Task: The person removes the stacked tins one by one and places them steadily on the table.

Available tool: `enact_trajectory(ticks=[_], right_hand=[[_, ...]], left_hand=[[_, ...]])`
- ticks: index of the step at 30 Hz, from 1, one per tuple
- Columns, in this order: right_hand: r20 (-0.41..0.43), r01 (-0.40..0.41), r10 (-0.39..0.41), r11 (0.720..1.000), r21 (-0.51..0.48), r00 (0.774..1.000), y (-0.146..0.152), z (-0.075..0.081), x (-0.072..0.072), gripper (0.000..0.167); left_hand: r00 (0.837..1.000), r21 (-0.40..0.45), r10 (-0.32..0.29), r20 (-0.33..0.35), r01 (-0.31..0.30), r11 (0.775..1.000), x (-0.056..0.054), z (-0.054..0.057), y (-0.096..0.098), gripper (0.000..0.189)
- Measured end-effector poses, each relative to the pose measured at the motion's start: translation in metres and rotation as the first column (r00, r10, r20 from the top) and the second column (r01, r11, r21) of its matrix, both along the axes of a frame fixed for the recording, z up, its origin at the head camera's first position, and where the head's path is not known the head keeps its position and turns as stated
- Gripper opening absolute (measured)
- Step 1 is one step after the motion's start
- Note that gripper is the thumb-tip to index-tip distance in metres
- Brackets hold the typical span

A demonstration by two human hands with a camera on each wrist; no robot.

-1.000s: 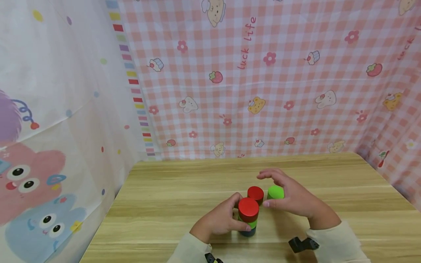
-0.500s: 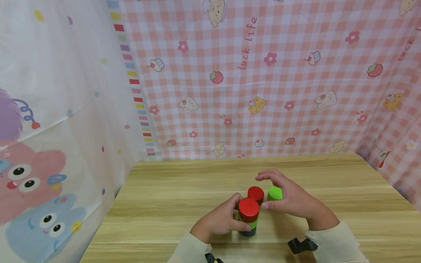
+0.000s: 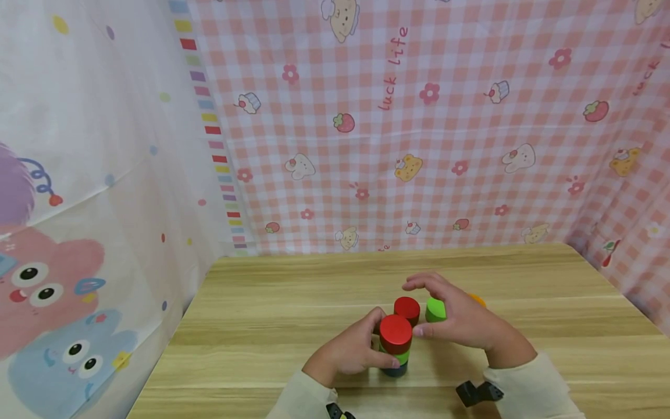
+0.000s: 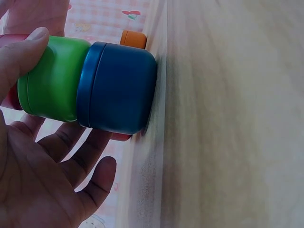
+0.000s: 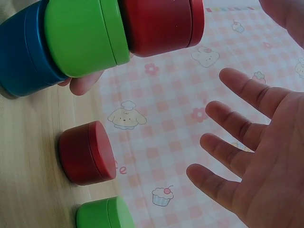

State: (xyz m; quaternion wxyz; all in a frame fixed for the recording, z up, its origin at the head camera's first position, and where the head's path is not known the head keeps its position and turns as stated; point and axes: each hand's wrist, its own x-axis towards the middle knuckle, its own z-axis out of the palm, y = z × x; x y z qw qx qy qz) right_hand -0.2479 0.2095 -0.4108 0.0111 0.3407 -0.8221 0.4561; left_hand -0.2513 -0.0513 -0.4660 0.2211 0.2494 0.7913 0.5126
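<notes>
A stack [image 3: 395, 343] of three cylinders is stood upright on the table [image 3: 251, 337]: blue cylinder [image 4: 121, 88] lowest, green cylinder [image 4: 57, 78] between, red cylinder [image 3: 395, 333] on top. The green one is clasped by the left hand [image 3: 356, 347] between thumb and fingers; to the stack's right, the right hand [image 3: 460, 317] is held spread, nothing grasped. The red top could be knocked off by the right thumb, held very near; whether contact is made cannot be told. If the clasp were jerked sideways, the joints might be slid apart and the second red cylinder [image 3: 406, 308], just beyond the stack, struck.
</notes>
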Motion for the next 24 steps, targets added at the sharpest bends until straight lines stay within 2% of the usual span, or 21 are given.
enact_trajectory(ticks=[24], right_hand=[[0.022, -0.006, 0.006, 0.999, 0.034, 1.000, -0.0093, -0.0012, 0.0026, 0.058]], left_hand=[[1.000, 0.002, 0.000, 0.004, 0.000, 1.000, 0.0007, 0.0001, -0.0001, 0.048]])
